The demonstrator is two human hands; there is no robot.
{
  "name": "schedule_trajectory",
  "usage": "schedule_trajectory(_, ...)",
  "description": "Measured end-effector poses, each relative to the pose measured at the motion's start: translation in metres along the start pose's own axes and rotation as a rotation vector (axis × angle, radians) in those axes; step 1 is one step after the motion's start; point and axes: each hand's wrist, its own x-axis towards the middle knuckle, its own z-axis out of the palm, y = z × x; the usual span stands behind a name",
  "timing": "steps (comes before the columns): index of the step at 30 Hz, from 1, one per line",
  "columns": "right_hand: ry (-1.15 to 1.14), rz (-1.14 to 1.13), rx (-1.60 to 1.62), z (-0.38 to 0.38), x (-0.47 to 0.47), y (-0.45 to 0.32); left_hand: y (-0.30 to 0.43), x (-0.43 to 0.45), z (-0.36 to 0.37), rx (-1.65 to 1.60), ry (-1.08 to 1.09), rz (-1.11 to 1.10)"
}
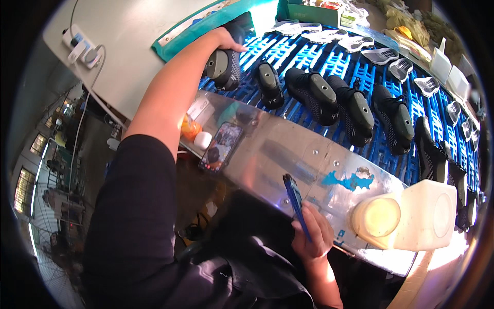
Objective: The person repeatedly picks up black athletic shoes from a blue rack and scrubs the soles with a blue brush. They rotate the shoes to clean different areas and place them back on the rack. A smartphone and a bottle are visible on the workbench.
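At the upper left, my left hand (225, 38) reaches over a black knit shoe upper on a grey last (218, 63). Its thumb lies over the shoe's far side; the other fingers are hidden. My right hand (314, 233), low in the middle, holds a slim blue tool with a dark tip (295, 199), pointing up over the metal ledge (278, 145). Several more black shoe uppers on lasts (318, 89) stand in a row on the blue slatted conveyor (362, 73). White and grey shoe soles (357, 43) line its far side.
A phone (222, 146), a small white case (202, 140) and an orange wrapper (191, 127) lie on the ledge's left. A translucent jar of pale liquid (376, 218) and a pale plastic container (428, 216) stand at its right. A power strip (83, 48) rests on the pale table.
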Motion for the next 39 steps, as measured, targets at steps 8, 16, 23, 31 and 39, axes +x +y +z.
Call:
schedule_trajectory(8,-0.049,0.025,-0.177,-0.002,-0.012,-0.003,-0.003,0.109,0.077,-0.030,-0.301,0.076)
schedule_trajectory(16,-0.136,0.087,-0.361,-0.007,-0.026,-0.010,0.007,0.141,0.151,-0.063,-0.176,0.016)
schedule_trajectory(23,-0.078,0.169,-0.365,-0.002,-0.027,-0.012,0.070,0.073,0.111,-0.005,-0.296,0.220)
schedule_trajectory(31,0.008,0.208,-0.266,-0.003,-0.029,-0.007,0.144,0.010,0.088,0.136,-0.460,0.334)
schedule_trajectory(39,0.055,0.131,-0.209,-0.004,-0.016,-0.003,0.178,0.004,0.088,0.276,-0.581,0.305)
